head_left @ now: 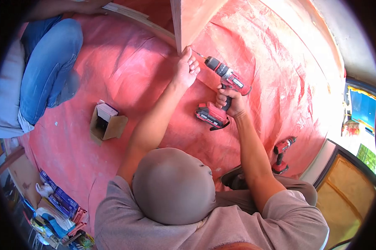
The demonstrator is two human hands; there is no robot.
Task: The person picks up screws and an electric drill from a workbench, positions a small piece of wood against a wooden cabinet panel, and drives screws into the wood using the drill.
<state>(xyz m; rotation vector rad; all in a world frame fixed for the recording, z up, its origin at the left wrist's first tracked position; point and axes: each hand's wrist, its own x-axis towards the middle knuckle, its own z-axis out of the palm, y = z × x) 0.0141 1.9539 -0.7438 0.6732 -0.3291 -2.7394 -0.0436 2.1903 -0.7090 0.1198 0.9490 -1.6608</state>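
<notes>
My right hand (231, 101) is wrapped round the grip of a red and black cordless drill (233, 79), with its battery pack (211, 115) at the lower left. The drill's thin bit points up and left, towards my left hand (188, 68). That hand is closed in a pinch at the lower corner of an upright wooden panel (196, 21). Whatever lies between its fingertips is too small to make out. The bit's tip ends close to these fingers; whether it touches anything cannot be told.
A red sheet (154, 125) covers the floor. An opened cardboard box (108, 123) stands at left, and a second cordless drill (283, 154) at right. Another person in jeans (50, 66) kneels at upper left, a hand by a wooden board (138, 16). Boxes and tools (60, 200) crowd the lower left.
</notes>
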